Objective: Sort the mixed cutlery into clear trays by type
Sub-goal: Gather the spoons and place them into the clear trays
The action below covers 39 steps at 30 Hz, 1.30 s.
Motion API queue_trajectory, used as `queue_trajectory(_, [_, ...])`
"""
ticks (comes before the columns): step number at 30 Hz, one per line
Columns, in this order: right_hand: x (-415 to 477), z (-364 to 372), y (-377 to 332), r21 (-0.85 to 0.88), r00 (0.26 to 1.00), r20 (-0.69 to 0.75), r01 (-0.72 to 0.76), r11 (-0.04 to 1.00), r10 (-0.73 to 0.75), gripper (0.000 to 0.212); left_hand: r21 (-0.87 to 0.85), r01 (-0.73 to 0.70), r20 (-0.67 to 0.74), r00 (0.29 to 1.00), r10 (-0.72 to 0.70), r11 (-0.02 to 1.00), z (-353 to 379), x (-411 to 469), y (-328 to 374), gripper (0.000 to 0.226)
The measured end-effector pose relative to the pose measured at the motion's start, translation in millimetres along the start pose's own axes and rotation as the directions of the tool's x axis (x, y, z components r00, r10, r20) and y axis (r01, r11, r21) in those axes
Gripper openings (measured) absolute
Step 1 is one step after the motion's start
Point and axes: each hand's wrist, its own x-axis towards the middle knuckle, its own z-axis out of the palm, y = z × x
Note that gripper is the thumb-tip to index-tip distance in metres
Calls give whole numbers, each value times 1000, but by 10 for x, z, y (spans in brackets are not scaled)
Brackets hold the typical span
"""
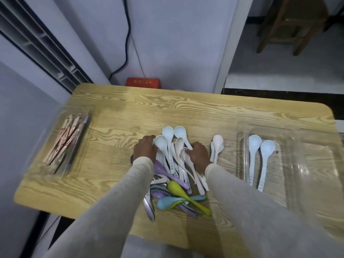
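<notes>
The right hand [199, 154] has its fingers curled round the neck of a cream-white plastic soup spoon [181, 146]. It reads as a hold, though the fingertips are hidden. The left hand [146, 148] lies knuckles-up, fingers bent down against the bowl of a pale white plastic spoon [161, 143]; I cannot tell whether it grips or only touches.

Between the two hands sits the heap of mixed plastic spoons [173, 164], most with their long axes running away from the person, bowls at the far end. Back toward the wrists lie a purple plastic spoon [163, 170], a yellow-green plastic spoon [178, 189] and a grey metal spoon [149, 207]. Just outside the right hand rests a stacked pair of white spoons [216, 146].

Beyond that pair, further right, the clear plastic spoon tray [297, 164] holds two pale blue-white spoons [255, 142] side by side on the same axis. Well off the left hand, the clear chopstick tray [37, 146] holds reddish chopsticks [65, 146].

The spoon tray lies on the right hand's side, so that hand is likely the nearer carrier, and the spoon should need little turning.
</notes>
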Motion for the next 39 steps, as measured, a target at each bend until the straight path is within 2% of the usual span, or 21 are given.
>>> queue_trajectory(3, [10,16,-13,75,999,-10,-36,997,37,29,6,-2,-20,1000,2,1000,20,17,-59,40])
queue_trajectory(6, [-27,40,45,124,998,-23,-60,990,63,45,26,-4,-5,1000,4,1000,117,-28,-45,38])
queue_trajectory(9, [-73,48,86,215,987,-131,-59,975,89,58,18,-17,22,1000,17,1000,225,-91,47,35])
queue_trajectory(13, [-114,-53,50,222,967,-240,-30,975,85,45,25,-47,124,991,44,999,336,-169,223,30])
queue_trajectory(16, [-114,-98,70,204,963,-265,2,979,53,43,-1,5,160,987,-5,1000,413,-243,310,37])
queue_trajectory(20, [-153,-158,91,243,952,-295,-9,970,83,39,7,89,177,980,-88,996,419,-233,402,49])
queue_trajectory(25, [-173,-248,156,199,953,-298,-2,980,62,40,-51,185,186,967,-173,981,386,-132,449,35])
queue_trajectory(30, [-212,-391,163,187,938,-345,47,981,21,37,-31,223,254,945,-208,974,317,-74,344,39])
queue_trajectory(33, [-277,-483,131,188,937,-348,58,981,11,37,-18,220,228,951,-210,975,183,-75,324,39])
queue_trajectory(39, [-380,-714,252,172,920,-391,82,982,-8,27,-188,325,145,942,-301,927,-102,-48,314,35])
